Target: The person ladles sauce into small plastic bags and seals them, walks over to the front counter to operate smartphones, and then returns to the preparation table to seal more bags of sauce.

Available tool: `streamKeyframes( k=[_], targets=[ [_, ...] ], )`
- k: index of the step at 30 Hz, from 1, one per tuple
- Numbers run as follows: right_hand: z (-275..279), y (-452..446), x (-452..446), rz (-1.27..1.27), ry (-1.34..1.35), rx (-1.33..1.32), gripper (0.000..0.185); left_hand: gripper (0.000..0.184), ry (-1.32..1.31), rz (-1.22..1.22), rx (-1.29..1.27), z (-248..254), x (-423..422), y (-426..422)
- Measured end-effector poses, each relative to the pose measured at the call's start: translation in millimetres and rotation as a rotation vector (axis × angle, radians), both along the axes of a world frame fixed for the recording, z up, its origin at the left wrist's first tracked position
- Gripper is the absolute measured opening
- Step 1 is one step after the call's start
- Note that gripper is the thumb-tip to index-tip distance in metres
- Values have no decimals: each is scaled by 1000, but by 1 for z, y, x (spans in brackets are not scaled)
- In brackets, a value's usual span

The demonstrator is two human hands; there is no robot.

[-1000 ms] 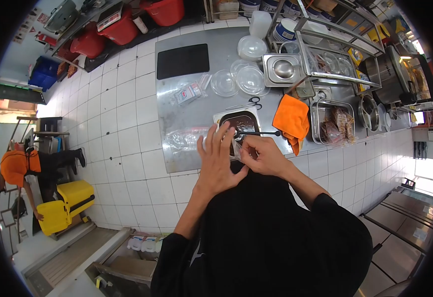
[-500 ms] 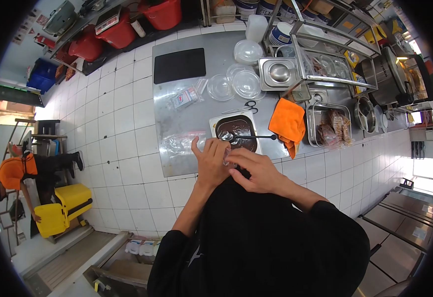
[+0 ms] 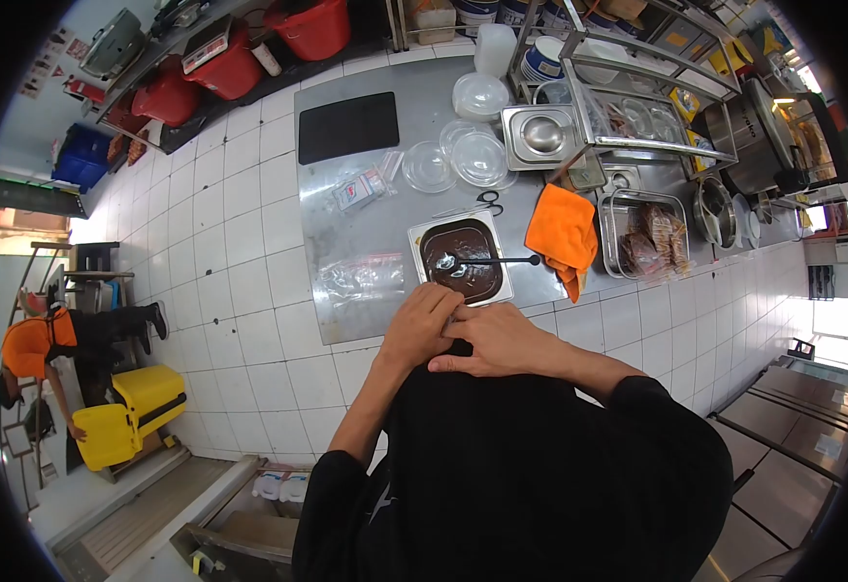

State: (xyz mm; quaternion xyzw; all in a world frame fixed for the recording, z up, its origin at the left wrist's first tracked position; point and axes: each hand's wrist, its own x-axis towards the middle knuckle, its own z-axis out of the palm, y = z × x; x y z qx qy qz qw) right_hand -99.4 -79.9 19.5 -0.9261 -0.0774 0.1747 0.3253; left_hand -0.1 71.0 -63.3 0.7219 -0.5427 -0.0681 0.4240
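Note:
My left hand and my right hand meet close to my body, at the table's front edge, fingers closed and overlapping. Between them is a small piece of clear plastic, mostly hidden by the fingers. Just beyond my hands stands a square metal pan of dark brown sauce. A ladle with a black handle lies across it, its bowl in the sauce. Clear plastic bags lie flat to the left of the pan.
Scissors, an orange cloth, clear lids, a black board and a packet lie on the steel table. A tray of packed food stands right. Far left, a person in orange holds a yellow bin.
My hands have drawn closer together and slightly down towards me. My right fingers now overlap my left hand, covering most of the clear plastic. The view has shifted slightly.

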Motion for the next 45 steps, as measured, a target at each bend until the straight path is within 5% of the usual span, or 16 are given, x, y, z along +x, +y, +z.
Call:
streamKeyframes(
  k=[11,14,16,17,18,21,25,29,32,38,45],
  targets=[
    [-2,-11,-3,83,58,14,69,34,-35,-25,-11,-4,-13,-6],
    [-22,-17,-15,-106,-258,435,46,30,0,52,18,11,-14,-4],
    [-69,-26,-43,-595,-492,818,23,28,19,221,-23,1,-9,-2],
    [-85,-43,-50,-710,-576,786,21,26,30,312,-46,-3,-6,-1],
    [-112,-57,-58,-1020,-411,1033,16,19,51,374,-41,-4,0,2],
    [-128,-94,-61,-1389,95,1155,23,17,212,483,-27,3,9,9],
    [-140,-93,-40,-1184,287,1643,31,17,441,491,-98,-1,16,12],
    [-157,-98,-8,-997,-82,1087,35,16,498,486,-94,-4,18,20],
    [-160,-119,0,-800,-140,1024,37,17,516,507,-98,-3,15,21],
    [-169,-136,-9,-1035,28,1377,29,23,629,517,-9,-15,14,31],
    [-125,-141,-25,-1025,-108,1742,24,27,455,473,-56,-16,20,23]
  ],
)
